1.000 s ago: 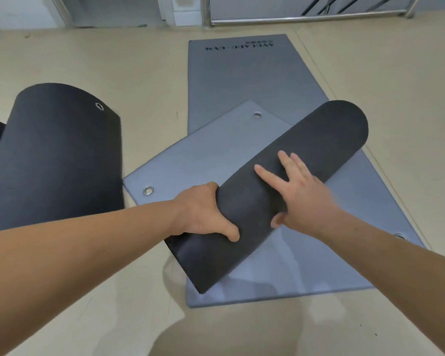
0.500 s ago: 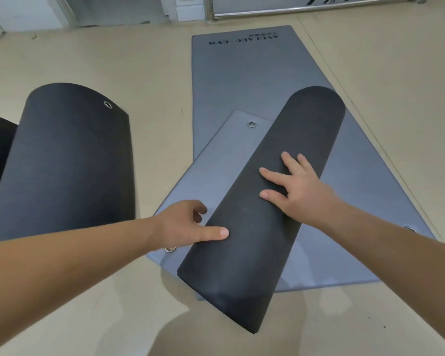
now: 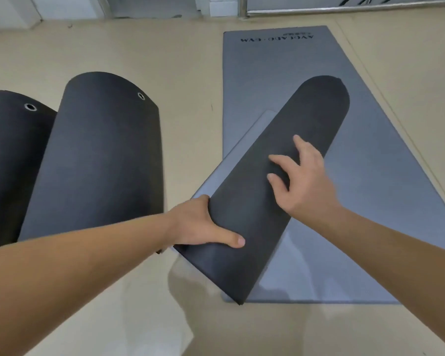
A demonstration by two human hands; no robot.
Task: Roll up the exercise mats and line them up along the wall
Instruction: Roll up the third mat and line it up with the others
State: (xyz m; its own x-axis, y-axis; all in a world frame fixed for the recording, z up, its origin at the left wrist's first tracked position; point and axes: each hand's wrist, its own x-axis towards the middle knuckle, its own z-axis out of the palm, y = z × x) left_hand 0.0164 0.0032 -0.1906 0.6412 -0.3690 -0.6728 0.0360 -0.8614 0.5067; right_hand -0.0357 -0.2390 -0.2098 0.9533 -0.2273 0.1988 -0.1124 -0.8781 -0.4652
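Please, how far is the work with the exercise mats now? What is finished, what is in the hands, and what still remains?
Done: two rolled mats, one beside another, lie on the floor at left.

In hand: the third mat roll is almost rolled; only a narrow grey strip of it lies flat. The left hand grips its near side and the right hand presses on top.

Left: the flat grey mat underneath is unrolled, and no roll stands along the wall.

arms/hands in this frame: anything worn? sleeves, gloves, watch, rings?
Nothing worn that shows. Both forearms are bare up to the frame edge, so no sleeves are in view. The left hand and the right hand have no gloves, and no watch, wristband or rings are visible. Fingernails look short and unpainted. The picture is slightly motion-blurred, so very small marks can't be ruled out.
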